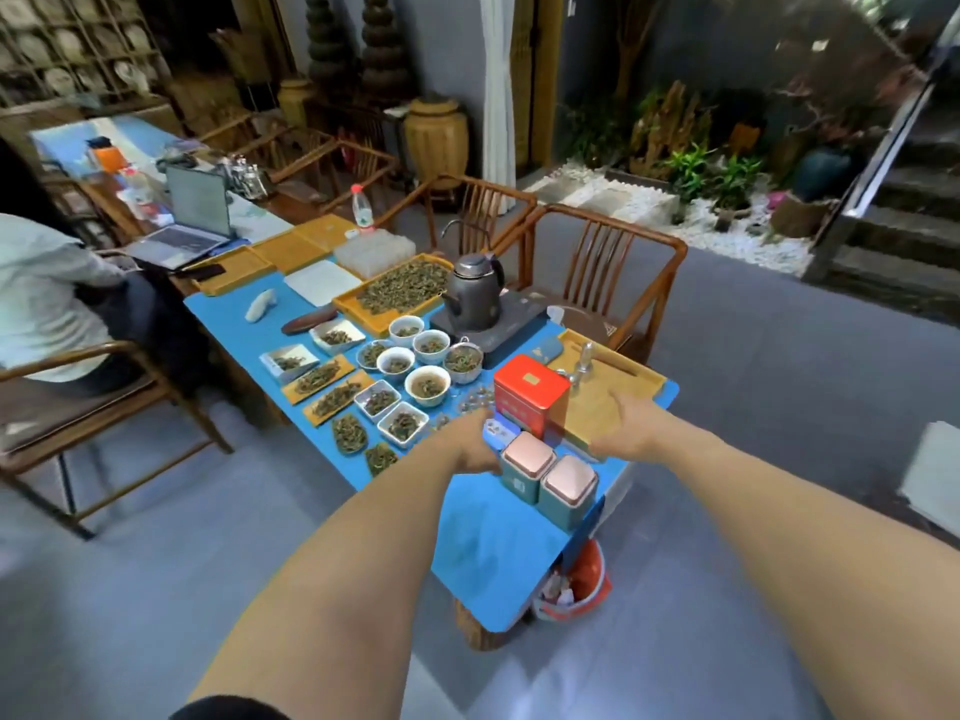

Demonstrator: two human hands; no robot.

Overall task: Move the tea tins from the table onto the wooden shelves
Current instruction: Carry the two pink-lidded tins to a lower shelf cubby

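Observation:
Near the front end of the blue-covered table [483, 558] stand a red square tea tin [529, 392], a small blue tin [496, 433] and two teal tins with pink lids [525, 466] [570, 488]. My left hand [470, 445] reaches in from the left. Its fingers rest against the small blue tin and the nearer teal tin, and whether they grip is blurred. My right hand [626, 426] hovers with fingers apart over a wooden tray [602, 402], just right of the red tin, holding nothing.
Bowls and dishes of tea leaves [400, 376] and a kettle [475, 293] fill the table behind the tins. A person [41, 298] sits at the left by a laptop [192, 220]. Wooden chairs [597, 267] stand beyond. Lattice shelves [67, 54] are far left. A red bucket [574, 589] sits below the table's end.

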